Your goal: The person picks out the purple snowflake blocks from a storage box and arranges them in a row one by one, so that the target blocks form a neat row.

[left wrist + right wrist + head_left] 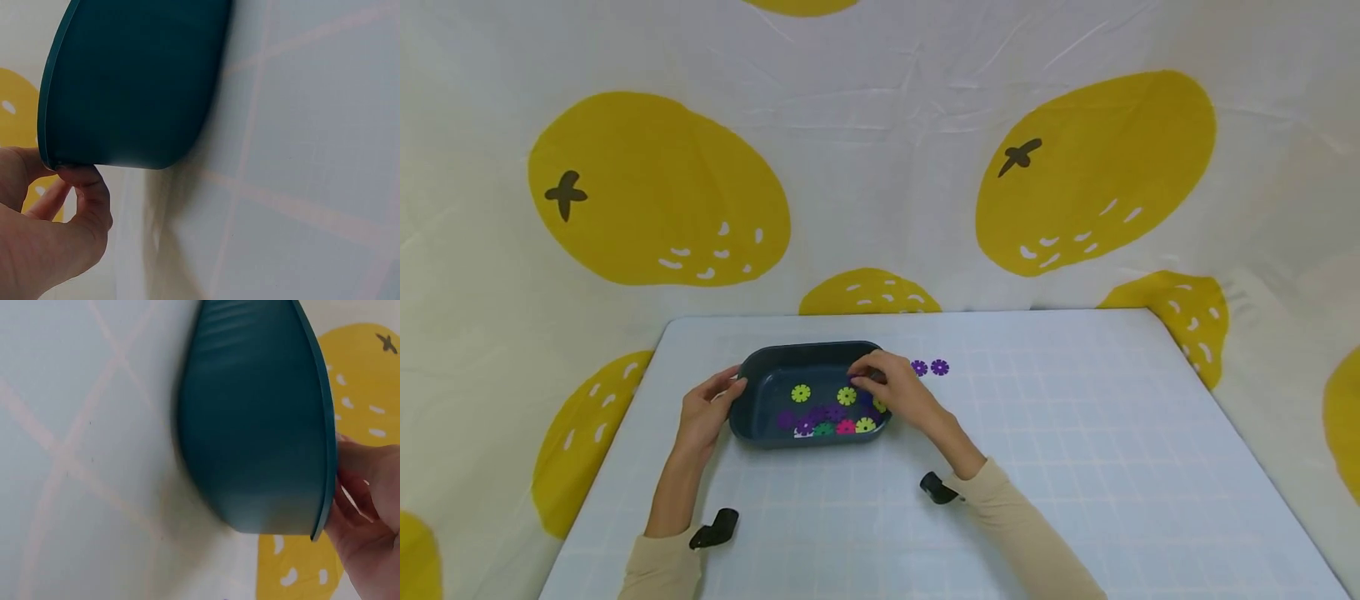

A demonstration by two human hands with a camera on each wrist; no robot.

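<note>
A dark teal plastic basin [760, 417] lies on the table, with yellow, purple, green and pink snowflake discs inside. One yellow snowflake disc [801, 392] is left of the middle; others cluster along the near side. My left hand [703, 412] grips the basin's left end, thumb and fingers at its rim; the left wrist view shows this hand [62, 231] against the outer wall. Over the right end, my right hand [895, 387] pinches what looks like a purple snowflake disc, mostly covered by the fingers. In the right wrist view, the basin wall [256, 425] hides that hand's fingertips.
Two purple snowflake discs [940, 367] lie on the table just right of the basin. The white table [1075, 433] has a faint grid, and a curtain [880, 183] with yellow fruit prints hangs behind it. Black wrist cameras [718, 527] sit at both cuffs.
</note>
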